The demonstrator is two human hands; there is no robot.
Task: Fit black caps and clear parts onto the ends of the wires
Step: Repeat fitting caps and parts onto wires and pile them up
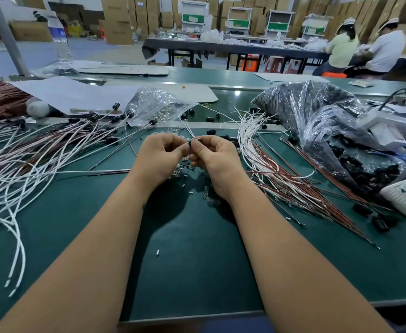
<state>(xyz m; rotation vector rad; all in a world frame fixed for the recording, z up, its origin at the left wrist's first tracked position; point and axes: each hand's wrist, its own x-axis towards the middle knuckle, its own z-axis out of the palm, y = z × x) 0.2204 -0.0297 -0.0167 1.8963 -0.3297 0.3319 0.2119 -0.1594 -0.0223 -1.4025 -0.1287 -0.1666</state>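
Note:
My left hand (pixel 161 153) and my right hand (pixel 215 157) meet over the green table (pixel 192 248), fingertips pinched together on a small black cap (pixel 192 142). A thin white wire (pixel 187 128) runs from the cap away toward the back. What the left fingers pinch besides the cap is hidden. Small clear parts and black bits (pixel 185 168) lie scattered under my hands. Wires with black caps fitted (pixel 93 123) fan out at the left. Bare white and red wires (pixel 274 169) lie at the right.
A clear bag of clear parts (pixel 154 104) sits behind my hands, and a large plastic bag of black caps (pixel 317 116) at the right. White paper sheets (pixel 81 94) and a water bottle (pixel 60 42) stand at the back left. Two people sit at a far table (pixel 233 48).

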